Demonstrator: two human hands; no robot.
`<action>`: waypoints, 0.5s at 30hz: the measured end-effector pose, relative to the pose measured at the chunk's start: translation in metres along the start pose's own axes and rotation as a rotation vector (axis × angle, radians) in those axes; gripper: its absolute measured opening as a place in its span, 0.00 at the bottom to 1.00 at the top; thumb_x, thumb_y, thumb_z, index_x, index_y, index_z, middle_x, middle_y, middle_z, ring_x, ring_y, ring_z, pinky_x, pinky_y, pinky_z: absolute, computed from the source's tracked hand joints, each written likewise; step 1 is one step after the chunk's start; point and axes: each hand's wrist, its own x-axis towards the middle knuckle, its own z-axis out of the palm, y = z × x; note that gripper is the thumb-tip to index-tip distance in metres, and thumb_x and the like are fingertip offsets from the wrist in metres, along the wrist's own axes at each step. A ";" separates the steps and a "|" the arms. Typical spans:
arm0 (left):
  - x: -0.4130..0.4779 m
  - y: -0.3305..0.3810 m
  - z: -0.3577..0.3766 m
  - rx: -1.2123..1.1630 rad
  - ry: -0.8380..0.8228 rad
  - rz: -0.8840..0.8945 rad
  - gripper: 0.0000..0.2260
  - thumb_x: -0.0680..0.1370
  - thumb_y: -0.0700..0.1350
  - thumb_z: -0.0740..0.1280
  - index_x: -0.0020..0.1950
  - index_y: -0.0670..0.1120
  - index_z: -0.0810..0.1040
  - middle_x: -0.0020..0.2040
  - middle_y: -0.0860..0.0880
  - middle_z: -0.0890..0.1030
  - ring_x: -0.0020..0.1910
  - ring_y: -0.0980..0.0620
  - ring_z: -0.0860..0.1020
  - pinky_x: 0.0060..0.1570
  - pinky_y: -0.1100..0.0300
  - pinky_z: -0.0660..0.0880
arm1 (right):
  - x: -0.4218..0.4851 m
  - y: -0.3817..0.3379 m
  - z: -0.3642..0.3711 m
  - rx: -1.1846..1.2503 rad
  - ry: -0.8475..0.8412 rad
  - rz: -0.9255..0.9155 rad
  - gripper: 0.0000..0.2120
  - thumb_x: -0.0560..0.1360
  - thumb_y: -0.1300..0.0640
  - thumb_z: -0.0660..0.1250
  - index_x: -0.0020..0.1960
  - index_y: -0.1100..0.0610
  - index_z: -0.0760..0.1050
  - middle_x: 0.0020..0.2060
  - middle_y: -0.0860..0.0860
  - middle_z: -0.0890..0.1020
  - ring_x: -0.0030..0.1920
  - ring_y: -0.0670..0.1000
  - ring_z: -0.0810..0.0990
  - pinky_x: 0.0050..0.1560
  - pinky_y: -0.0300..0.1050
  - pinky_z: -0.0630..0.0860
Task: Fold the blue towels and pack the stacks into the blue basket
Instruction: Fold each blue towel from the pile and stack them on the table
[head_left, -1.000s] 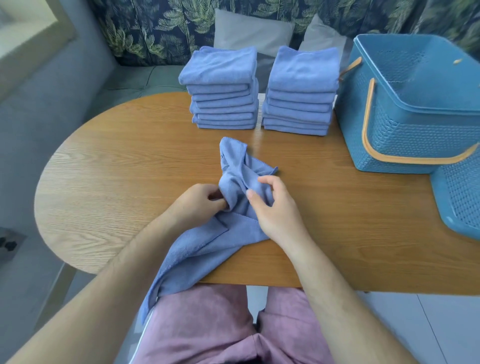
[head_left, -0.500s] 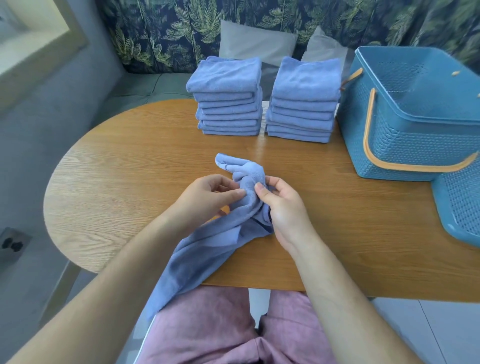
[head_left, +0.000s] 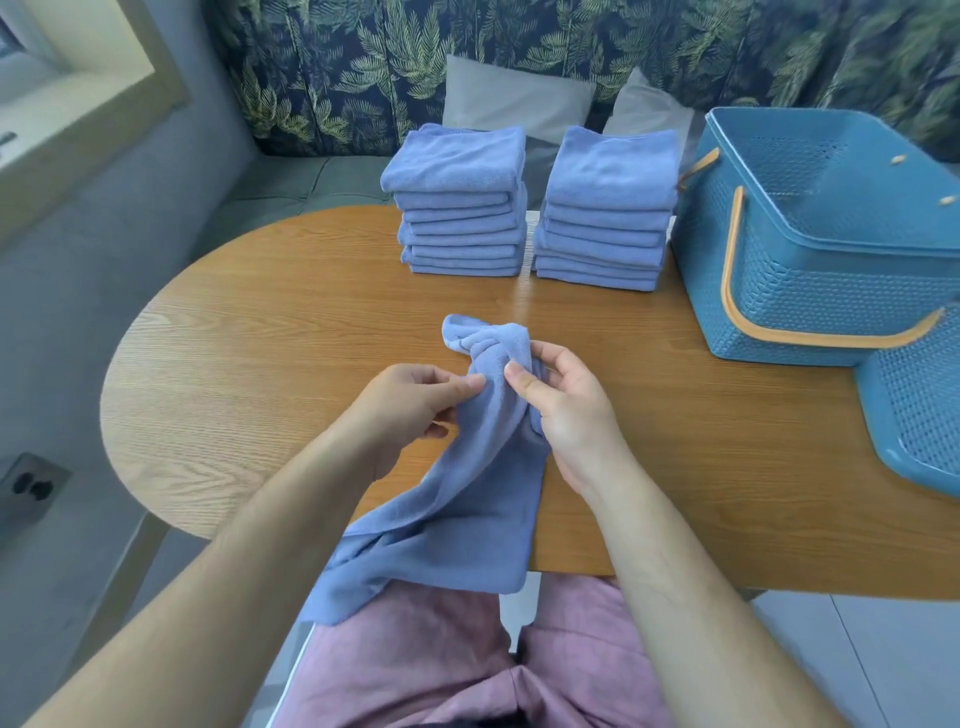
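A loose, bunched blue towel (head_left: 467, 499) lies over the near edge of the wooden table (head_left: 260, 364) and hangs down toward my lap. My left hand (head_left: 410, 400) pinches its upper part from the left. My right hand (head_left: 561, 400) grips the same bunch from the right, thumb on the cloth. The towel's top end curls over above my fingers. Two stacks of folded blue towels stand at the back of the table, a left stack (head_left: 457, 202) and a right stack (head_left: 608, 208). The blue basket (head_left: 810, 291) with tan handles stands at the right, its inside showing no towels.
The basket's blue perforated lid (head_left: 919, 415) lies at the table's right edge, in front of the basket. Behind the table is a bench with leaf-patterned backing and grey cushions (head_left: 514, 98). A grey wall with a window ledge runs along the left.
Both hands have lifted the bunched towel off the table and gathered it between them. The spread top end has curled into a small loop above my fingers.
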 end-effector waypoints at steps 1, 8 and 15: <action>0.001 -0.001 -0.002 -0.056 0.055 0.034 0.10 0.77 0.50 0.74 0.43 0.45 0.80 0.40 0.49 0.85 0.38 0.54 0.81 0.41 0.60 0.77 | 0.000 0.000 -0.004 -0.033 -0.023 0.007 0.19 0.77 0.63 0.73 0.66 0.56 0.74 0.58 0.53 0.85 0.60 0.53 0.84 0.63 0.52 0.78; 0.016 -0.015 -0.045 -0.231 0.509 0.112 0.09 0.80 0.49 0.70 0.45 0.45 0.77 0.41 0.44 0.81 0.39 0.48 0.78 0.41 0.52 0.77 | 0.006 0.006 -0.044 -0.417 0.267 -0.031 0.22 0.78 0.61 0.68 0.69 0.45 0.72 0.50 0.42 0.85 0.50 0.42 0.83 0.52 0.42 0.78; 0.020 -0.049 -0.049 -0.157 0.323 -0.033 0.15 0.79 0.51 0.71 0.56 0.39 0.79 0.45 0.44 0.84 0.45 0.45 0.81 0.48 0.49 0.79 | 0.001 0.019 -0.060 -0.883 0.328 -0.111 0.23 0.82 0.53 0.62 0.31 0.55 0.61 0.22 0.47 0.64 0.25 0.47 0.62 0.25 0.40 0.60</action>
